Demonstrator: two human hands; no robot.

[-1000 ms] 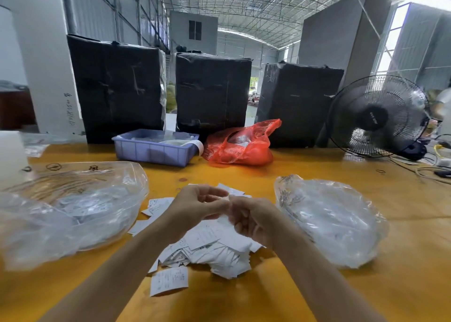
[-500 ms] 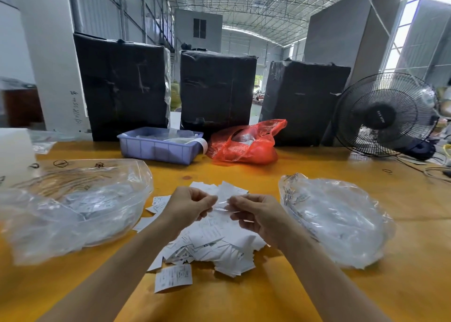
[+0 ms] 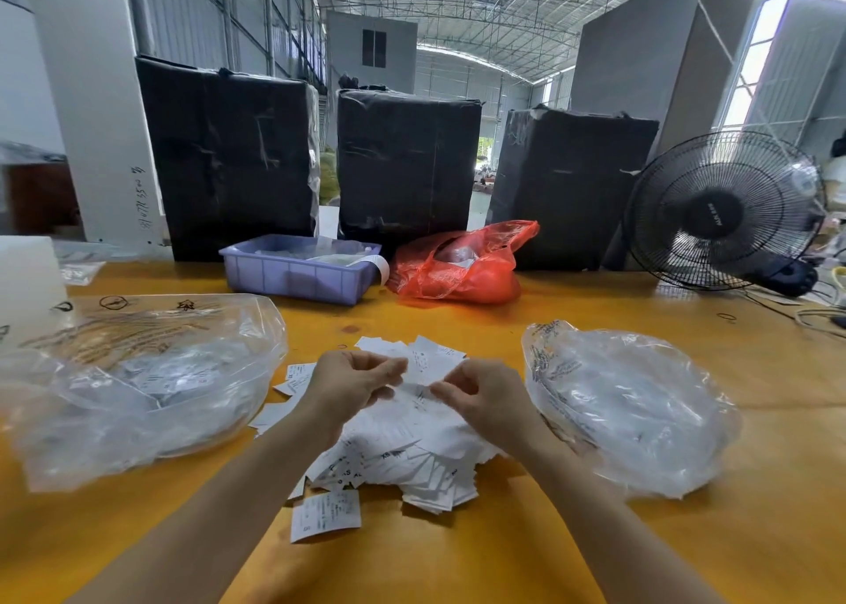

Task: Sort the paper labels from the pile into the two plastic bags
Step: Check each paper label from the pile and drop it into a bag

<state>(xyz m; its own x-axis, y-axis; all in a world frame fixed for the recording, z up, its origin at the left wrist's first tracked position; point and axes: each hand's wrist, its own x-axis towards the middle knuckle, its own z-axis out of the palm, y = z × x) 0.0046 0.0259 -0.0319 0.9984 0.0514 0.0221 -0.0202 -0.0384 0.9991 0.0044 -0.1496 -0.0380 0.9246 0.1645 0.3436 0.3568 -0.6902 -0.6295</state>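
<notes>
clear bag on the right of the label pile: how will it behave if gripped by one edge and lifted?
The right clear bag is thin, crumpled film, so it will probably drape and fold instead of holding its shape. It seems to hold only paper labels, so it is likely light. Its mouth looks loosely open toward the label pile, so the contents may spill if it is lifted carelessly.

Both bare forearms reach forward from the lower edge, converging toward the middle; the left hand (image 3: 355,381) has its fingers curled, thumb and fingertips pinched together; the right hand (image 3: 485,395) mirrors it close beside, fingers curled inward, fingertips pinching, knuckles up.
</notes>
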